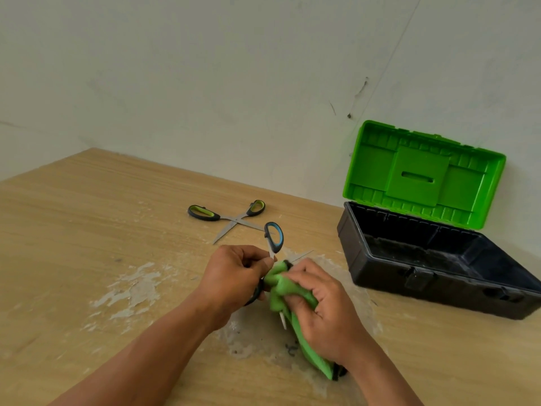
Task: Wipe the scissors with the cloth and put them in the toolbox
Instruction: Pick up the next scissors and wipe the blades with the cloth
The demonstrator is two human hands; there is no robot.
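My left hand [234,276] grips a pair of blue-and-black-handled scissors [274,235] spread open, one handle sticking up past my fingers. My right hand [319,306] holds a green cloth [282,291] wrapped round one blade, whose tip pokes out below the cloth. The other blade tip shows just beyond the cloth. A second pair of scissors [227,216], with green-and-black handles, lies spread open on the wooden table [87,230] farther back. The toolbox [433,259] stands open at the right: black base, green lid [421,174] leaning against the wall.
The tabletop has white, flaky worn patches [131,291] around and left of my hands. A pale wall runs right behind the table and toolbox. The toolbox base looks dusty inside and holds no tools that I can see.
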